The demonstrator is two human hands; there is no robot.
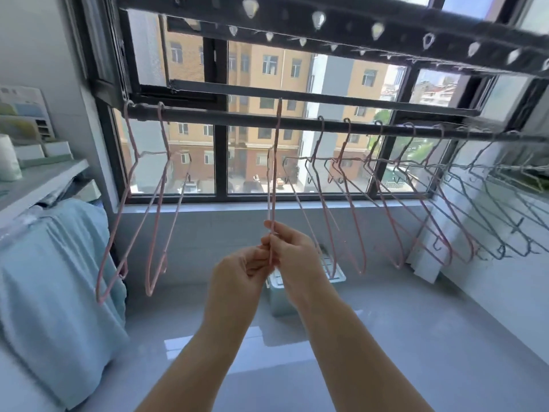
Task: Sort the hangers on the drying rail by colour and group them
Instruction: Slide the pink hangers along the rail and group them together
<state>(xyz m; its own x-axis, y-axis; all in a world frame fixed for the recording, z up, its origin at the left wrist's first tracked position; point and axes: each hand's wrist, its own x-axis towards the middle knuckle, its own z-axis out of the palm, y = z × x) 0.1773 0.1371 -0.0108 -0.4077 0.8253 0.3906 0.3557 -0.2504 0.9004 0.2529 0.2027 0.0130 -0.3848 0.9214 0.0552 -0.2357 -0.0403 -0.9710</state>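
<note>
At ten o'clock, a pair of pink hangers hooked near the left end of the drying rail, well apart from the rest; likely the start of the pink group. At centre, toward twelve, one pink hanger turned edge-on, hook over the rail, bottom bar pinched by left hand and right hand together. Both grips narrow on the wire, probably for sliding it leftward. At two o'clock, more pink hangers; at three, grey hangers bunched together.

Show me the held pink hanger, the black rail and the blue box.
held pink hanger (276, 173): head view, long wire side.
black rail (225, 116): head view, bare bar stretch.
blue box (280, 301): head view, front wall.
</note>
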